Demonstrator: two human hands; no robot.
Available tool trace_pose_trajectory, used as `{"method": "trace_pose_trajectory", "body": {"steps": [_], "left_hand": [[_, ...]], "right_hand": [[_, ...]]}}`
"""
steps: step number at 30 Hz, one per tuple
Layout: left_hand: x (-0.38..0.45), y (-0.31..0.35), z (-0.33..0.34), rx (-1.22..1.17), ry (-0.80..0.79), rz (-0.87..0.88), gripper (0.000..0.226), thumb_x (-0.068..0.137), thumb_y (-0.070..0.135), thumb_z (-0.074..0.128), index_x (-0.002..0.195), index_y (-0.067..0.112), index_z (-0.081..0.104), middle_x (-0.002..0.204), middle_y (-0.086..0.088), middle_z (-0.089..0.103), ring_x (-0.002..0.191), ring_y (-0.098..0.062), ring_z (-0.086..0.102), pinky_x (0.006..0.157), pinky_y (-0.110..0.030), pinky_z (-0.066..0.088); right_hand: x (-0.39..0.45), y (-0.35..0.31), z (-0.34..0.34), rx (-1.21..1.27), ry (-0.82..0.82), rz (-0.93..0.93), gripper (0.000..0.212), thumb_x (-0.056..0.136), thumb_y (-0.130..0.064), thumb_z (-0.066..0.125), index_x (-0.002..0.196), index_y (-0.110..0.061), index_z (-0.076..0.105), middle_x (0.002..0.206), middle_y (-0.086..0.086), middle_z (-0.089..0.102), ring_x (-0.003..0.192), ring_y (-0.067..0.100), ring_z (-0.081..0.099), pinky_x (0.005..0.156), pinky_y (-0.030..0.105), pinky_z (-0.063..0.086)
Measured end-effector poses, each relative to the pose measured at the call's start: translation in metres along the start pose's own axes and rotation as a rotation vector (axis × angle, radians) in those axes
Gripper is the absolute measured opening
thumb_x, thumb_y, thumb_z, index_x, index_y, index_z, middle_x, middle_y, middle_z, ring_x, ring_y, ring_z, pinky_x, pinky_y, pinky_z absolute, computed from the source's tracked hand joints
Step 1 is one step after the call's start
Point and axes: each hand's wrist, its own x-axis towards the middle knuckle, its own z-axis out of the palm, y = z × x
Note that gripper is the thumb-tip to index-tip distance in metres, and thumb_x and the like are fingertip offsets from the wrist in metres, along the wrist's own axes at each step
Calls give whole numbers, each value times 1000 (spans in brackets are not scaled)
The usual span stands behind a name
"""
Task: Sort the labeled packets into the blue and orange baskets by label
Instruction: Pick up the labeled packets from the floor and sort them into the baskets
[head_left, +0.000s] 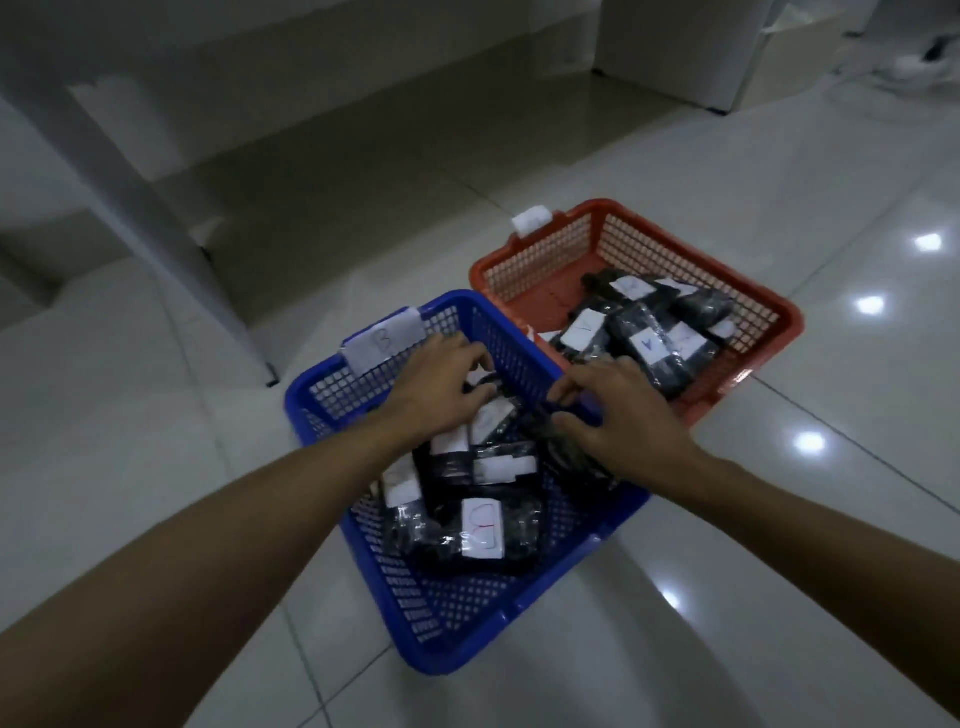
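Both arms extended; left hand (441, 382), right hand (618, 415) fingers curled downward.

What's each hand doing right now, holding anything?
Left hand: fingers curled over packets in the blue basket; grip cannot be told.
Right hand: curled at a black packet; grip unclear.

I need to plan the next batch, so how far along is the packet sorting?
It looks nearly done. Packets marked A lie in the orange basket, and packets marked B fill the blue basket, which carries a B tag. No loose packets show on the floor. The left hand and right hand reach into the blue basket; several labels are unreadable.
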Motion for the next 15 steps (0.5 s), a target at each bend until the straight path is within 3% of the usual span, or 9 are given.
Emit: {"method": "trace_pose_trajectory", "body": {"steps": [2, 5, 8, 10, 12, 15], "left_hand": [[6, 27, 0, -39, 50, 177, 19, 87, 38, 60, 96, 22, 57, 96, 2, 58, 91, -19, 48, 79, -41, 44], [9, 81, 5, -127, 22, 378, 13, 89, 33, 58, 94, 21, 55, 93, 4, 56, 91, -16, 48, 78, -37, 44], [12, 142, 27, -208, -62, 525, 20, 90, 42, 52, 96, 24, 56, 90, 8, 57, 86, -11, 53, 75, -31, 44], [15, 191, 45, -264, -164, 619, 25, 88, 49, 48, 93, 27, 56, 78, 13, 52, 72, -1, 50, 65, -24, 40], [12, 238, 63, -254, -257, 706, 28, 85, 57, 44, 89, 31, 54, 72, 14, 47, 65, -2, 47, 57, -24, 38], [-1, 309, 94, -188, -257, 765, 30, 84, 64, 43, 84, 35, 51, 69, 15, 46, 60, -3, 44, 51, -25, 32]], "right_hand": [[-21, 13, -19, -1, 39, 5, 14, 85, -28, 73, 97, -28, 66, 95, -13, 64, 92, 10, 46, 73, 23, 31], [-63, 32, -48, 25, 104, 70, 11, 85, -24, 73, 95, -23, 68, 91, -14, 65, 85, 7, 49, 72, 15, 34], [-126, 59, -74, 46, 226, 272, 8, 89, -22, 68, 95, -27, 67, 88, -18, 64, 82, 1, 48, 72, 9, 34], [-179, 81, -92, 39, 324, 409, 8, 91, -23, 66, 95, -29, 66, 89, -17, 64, 84, -1, 50, 72, 7, 33], [-230, 102, -106, 12, 374, 538, 7, 92, -24, 65, 98, -29, 66, 90, -17, 64, 85, -3, 49, 72, 7, 33], [-297, 131, -130, -1, 436, 742, 9, 91, -25, 65, 99, -29, 67, 91, -16, 65, 80, -5, 52, 69, 13, 37]]}}
